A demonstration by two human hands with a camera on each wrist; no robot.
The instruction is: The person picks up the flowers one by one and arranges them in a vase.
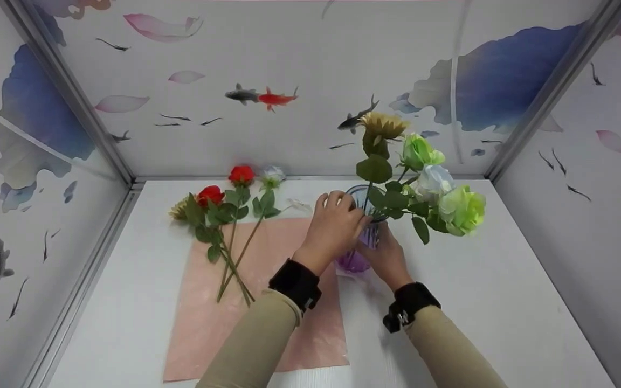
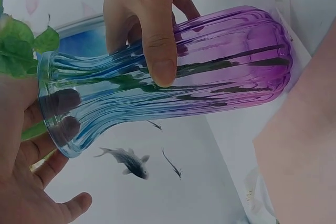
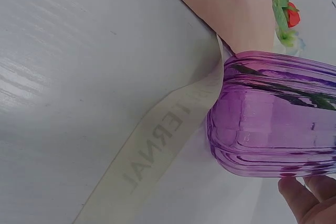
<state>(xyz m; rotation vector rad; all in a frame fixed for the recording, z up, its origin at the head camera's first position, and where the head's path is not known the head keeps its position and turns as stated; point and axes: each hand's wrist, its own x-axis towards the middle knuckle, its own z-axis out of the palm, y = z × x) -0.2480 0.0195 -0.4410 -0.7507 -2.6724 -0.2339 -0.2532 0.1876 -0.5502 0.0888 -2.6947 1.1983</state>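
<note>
Nearest my camera: two sleeves [image 1: 251, 337], rising from the bottom edge. Right of centre, a glass vase [image 1: 352, 262]; right hand [image 1: 390, 257] grips its body, thumb across the glass in the left-wrist view. Left hand [image 1: 336, 227] at the rim; whether it pinches anything there, I cannot tell. Flowers [image 1: 463, 210] lean toward frame right, top-heavy by my reckoning: should the grip slacken, the vase could tip that way. Lettered strip [image 3: 160, 132] meets the base, lower centre of the right-wrist view; I'd expect it to snag if the vase slides.
</note>
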